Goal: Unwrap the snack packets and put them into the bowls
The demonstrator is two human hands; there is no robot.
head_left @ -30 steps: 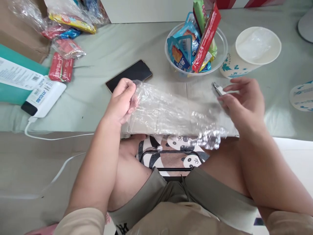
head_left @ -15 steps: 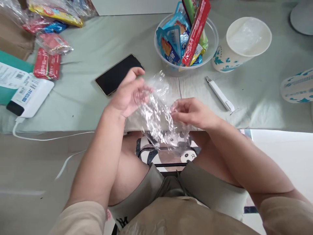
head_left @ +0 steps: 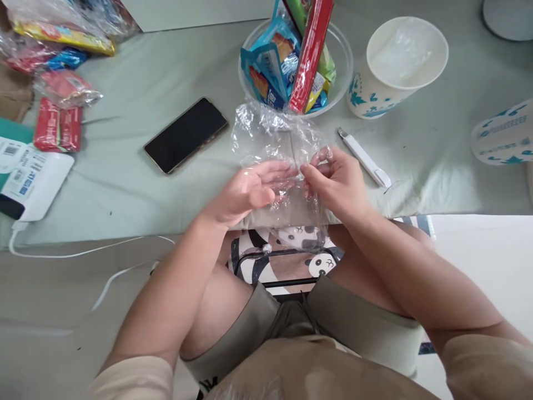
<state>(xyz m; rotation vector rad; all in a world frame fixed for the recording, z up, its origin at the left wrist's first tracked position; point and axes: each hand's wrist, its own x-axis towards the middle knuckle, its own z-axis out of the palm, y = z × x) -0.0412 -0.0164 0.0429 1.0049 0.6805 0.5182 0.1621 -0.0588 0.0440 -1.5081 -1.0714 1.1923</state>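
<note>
Fingers [head_left: 311, 173] of the right hand [head_left: 339, 186] pinched shut on the film [head_left: 270, 130]; left hand [head_left: 250, 191] lay open, flat against it, apparently bracing it. Bowl [head_left: 347, 72] stood just beyond the fingers.

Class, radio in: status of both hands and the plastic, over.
Left hand flat against clear plastic wrapper. Right hand pinching it. Snack bowl close behind; white utility knife to the right.

Tabletop [head_left: 125, 183] w/ pale green cloth; white panel [head_left: 187, 14] at back; panda-print seat [head_left: 287, 261] under me; soft even light.
</note>
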